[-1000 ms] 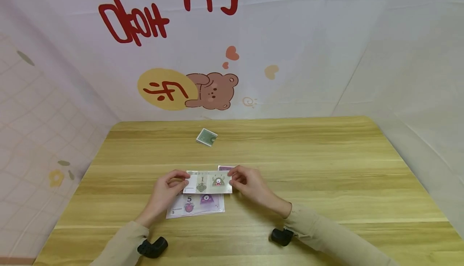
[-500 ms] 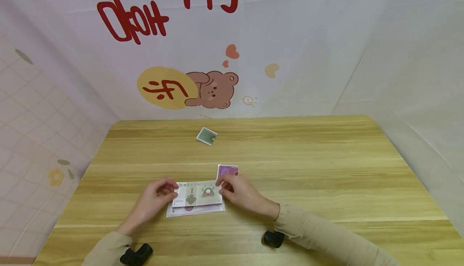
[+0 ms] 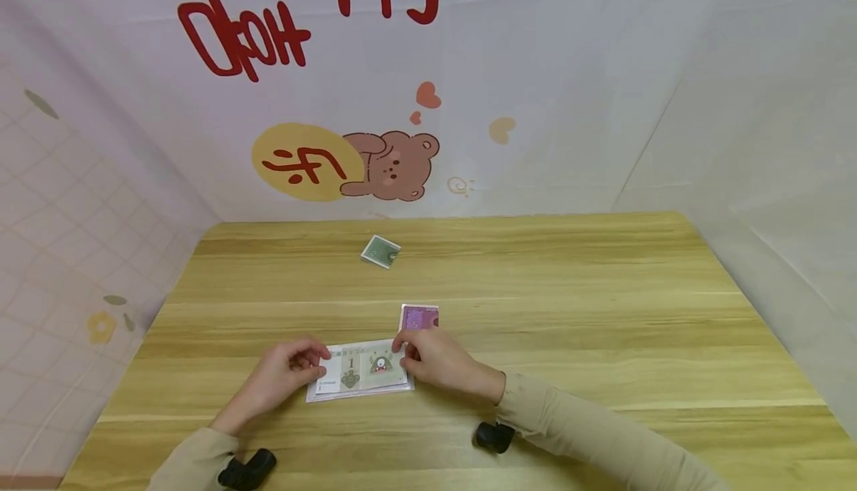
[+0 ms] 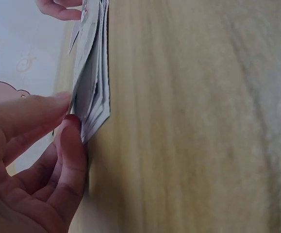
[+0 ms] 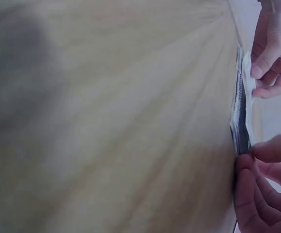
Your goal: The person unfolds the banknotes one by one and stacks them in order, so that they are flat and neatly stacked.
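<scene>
A pale play banknote [image 3: 364, 367] printed with a 1 and a cartoon figure spans both hands in the head view. My left hand [image 3: 284, 374] pinches its left end between thumb and fingers. The right end is pinched by my right hand [image 3: 445, 361]. Right under it lies a stack of banknotes [image 3: 323, 396], mostly covered, with only its near and left edges showing. Seen edge-on in the left wrist view, the stack [image 4: 101, 99] has several layers, and the held note bows slightly away from it.
Just beyond the right hand, a purple note [image 3: 421, 316] lies partly hidden. A small green folded note or stack [image 3: 381, 251] lies farther back on the wooden table [image 3: 569, 290]. Printed cloth [image 3: 562, 89] hangs behind the table.
Both hands have brought the 1 note toward the near left and down over the stack of notes, covering the purple 5 on top. The purple note behind has come into view.
</scene>
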